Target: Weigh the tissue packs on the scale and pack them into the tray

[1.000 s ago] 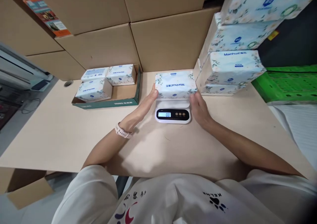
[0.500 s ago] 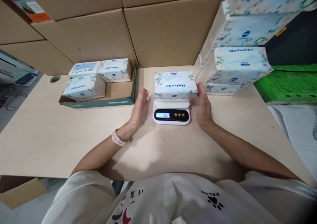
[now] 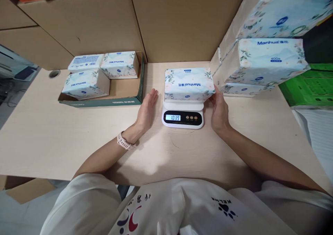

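A tissue pack (image 3: 188,84) with a pale blue floral wrapper lies on a white digital kitchen scale (image 3: 183,120), whose lit display reads about 103.9. My left hand (image 3: 147,112) rests on its edge on the table, left of the scale, fingers stretched and holding nothing. On the other side, my right hand (image 3: 219,110) stands upright by the pack's right end, its fingertips at or very near the wrapper. Its fingers are extended, partly hidden behind the pack's corner, and do not grip it.
At left, a shallow green-sided carton (image 3: 114,102) holds three tissue packs. More packs form a tall stack (image 3: 270,60) at right. Large cardboard boxes (image 3: 187,23) wall off the back. A green crate (image 3: 312,86) is beyond the table's right edge, and a cable hole (image 3: 54,74) lies at far left.
The scale's display has gone from 0.0 to about 103.9. My view has shifted slightly closer. Both hands keep nearly the same places beside the scale.
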{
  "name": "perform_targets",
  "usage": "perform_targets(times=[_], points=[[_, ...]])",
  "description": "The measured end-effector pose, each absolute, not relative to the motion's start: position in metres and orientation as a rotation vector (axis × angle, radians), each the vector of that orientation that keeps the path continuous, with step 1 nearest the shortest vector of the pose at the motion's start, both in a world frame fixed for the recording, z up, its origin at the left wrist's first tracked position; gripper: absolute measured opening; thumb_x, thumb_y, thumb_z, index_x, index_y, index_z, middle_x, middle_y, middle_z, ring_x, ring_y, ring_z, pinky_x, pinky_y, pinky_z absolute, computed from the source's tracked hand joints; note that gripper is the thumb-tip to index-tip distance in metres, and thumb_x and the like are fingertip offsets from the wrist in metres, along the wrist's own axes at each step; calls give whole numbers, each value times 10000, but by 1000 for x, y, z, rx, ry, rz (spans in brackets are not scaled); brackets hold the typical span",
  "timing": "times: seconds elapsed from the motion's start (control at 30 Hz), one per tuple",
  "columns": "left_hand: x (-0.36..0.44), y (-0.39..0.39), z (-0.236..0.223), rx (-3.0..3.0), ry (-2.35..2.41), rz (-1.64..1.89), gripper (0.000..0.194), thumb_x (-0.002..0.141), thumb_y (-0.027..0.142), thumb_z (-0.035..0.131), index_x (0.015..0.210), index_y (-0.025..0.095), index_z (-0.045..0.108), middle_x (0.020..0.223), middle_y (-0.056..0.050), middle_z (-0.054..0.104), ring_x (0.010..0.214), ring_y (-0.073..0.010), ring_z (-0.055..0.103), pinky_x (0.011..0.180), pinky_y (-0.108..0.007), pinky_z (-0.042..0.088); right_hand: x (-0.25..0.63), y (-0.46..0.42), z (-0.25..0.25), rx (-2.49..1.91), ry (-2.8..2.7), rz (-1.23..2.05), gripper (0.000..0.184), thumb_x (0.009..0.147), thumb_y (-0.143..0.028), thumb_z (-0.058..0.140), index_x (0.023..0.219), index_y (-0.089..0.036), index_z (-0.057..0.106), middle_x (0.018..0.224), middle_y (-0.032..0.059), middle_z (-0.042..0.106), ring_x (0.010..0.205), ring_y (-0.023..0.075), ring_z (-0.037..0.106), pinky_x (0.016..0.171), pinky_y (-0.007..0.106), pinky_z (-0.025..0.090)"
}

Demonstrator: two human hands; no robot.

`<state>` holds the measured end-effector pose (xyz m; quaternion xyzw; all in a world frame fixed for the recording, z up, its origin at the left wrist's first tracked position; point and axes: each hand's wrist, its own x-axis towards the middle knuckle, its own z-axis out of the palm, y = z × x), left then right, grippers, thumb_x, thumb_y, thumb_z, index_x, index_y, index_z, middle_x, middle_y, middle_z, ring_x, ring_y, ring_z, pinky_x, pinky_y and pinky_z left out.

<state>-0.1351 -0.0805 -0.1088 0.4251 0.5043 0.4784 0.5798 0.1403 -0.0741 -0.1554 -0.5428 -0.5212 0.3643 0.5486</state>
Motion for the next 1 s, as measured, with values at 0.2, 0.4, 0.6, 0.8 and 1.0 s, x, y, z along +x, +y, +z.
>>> perform_targets(times=[0.2,0.4,0.6,0.8,1.0], points=[[-134,-81,-111,1006,1144,1097,800,1065,688,399,1748,276,344,1891,-13,255,1774,-218,177,1455,-375,153,140,-73,-155,-1286,-1183,858,723,1032,-821,419,1531,-352,655,1565,42,689,1536,323,593,1365,649,391],[-132,-80,-110,986,1126,1129,806,1080,567,450,1766,179,278,1902,-68,206,1777,-226,162,1453,-356,149,138,-72,-156,-1226,-1099,865,697,1007,-838,475,1445,-347,703,1510,47,716,1478,325,638,1337,631,439],[-136,-79,-120,972,1125,1155,714,1001,630,584,1613,271,511,1859,-37,339,1762,-270,232,1448,-387,198,139,-71,-161,-1227,-1084,789,600,1057,-749,455,1369,-303,706,1451,84,731,1348,306,699,1235,613,528],[-137,-78,-121,982,1133,1193,558,960,604,628,1388,246,630,1730,-76,516,1694,-257,379,1429,-353,253,139,-71,-161,-1222,-1064,727,453,1079,-678,456,1175,-326,724,1325,57,752,1236,276,732,1162,575,573],[-136,-76,-120,931,1128,1224,466,937,581,670,1271,257,661,1657,-75,579,1674,-266,405,1432,-378,264,137,-72,-159,-1212,-1075,721,434,1087,-659,428,1050,-313,687,1349,64,755,1250,284,728,1145,588,573]])
